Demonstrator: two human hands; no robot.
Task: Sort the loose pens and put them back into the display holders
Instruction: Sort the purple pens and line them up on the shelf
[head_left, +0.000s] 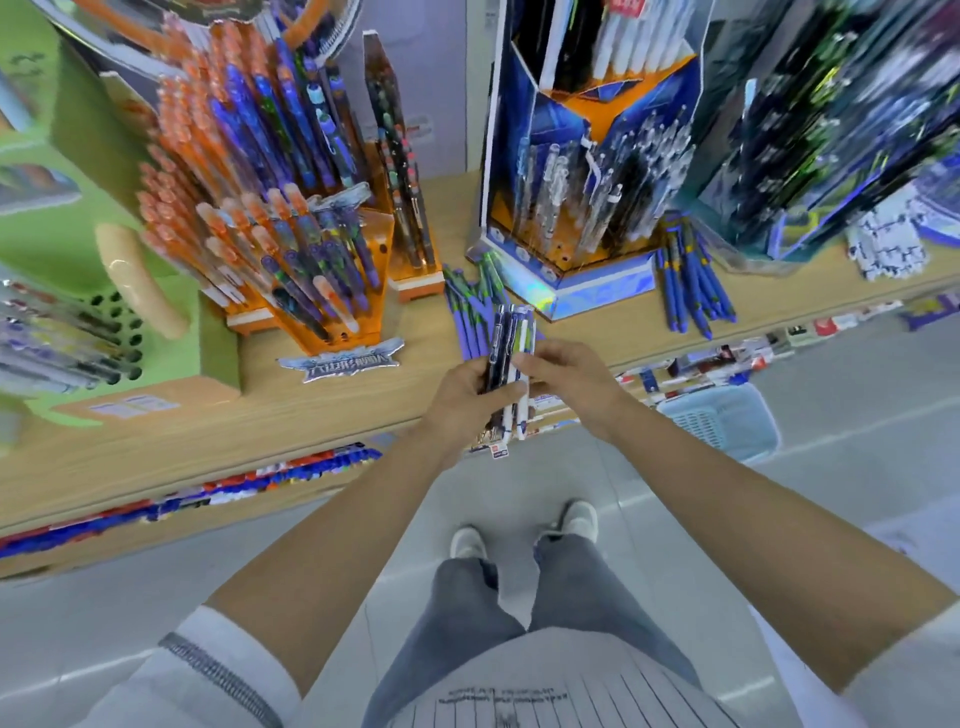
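Setting: a shop aisle, with a wooden shelf carrying pen displays above a grey floor.
Left hand: the left hand has its fingers curled round the lower half of a bundle of pens and grips it upright just off the shelf's front edge.
Right hand: the right hand has thumb and fingertips closed on the bundle's right side, apparently picking at one white barrel.
Loose pens: purple pens lie on the shelf just behind the hands, and blue pens lie beside the blue holder.
Other holder: the orange holder stands to the left, packed with pens and with few free slots in sight.
Risk, dropping: the bundle hangs over the floor, not the shelf. If one pen is drawn out and the left grip slackens, its neighbours could slide down and fall.
Risk, mis-sorting: the barrels share similar dark and blue prints, so a pen may go into the wrong display.
Risk, knocking: reaching forward could sweep the purple pens off the edge.
Hard to see: the bundle's lower ends are hidden behind the left fingers. The pen count and prints are too blurred to read, and the right-hand displays are smeared. The empty holes in the blue holder cannot be made out.
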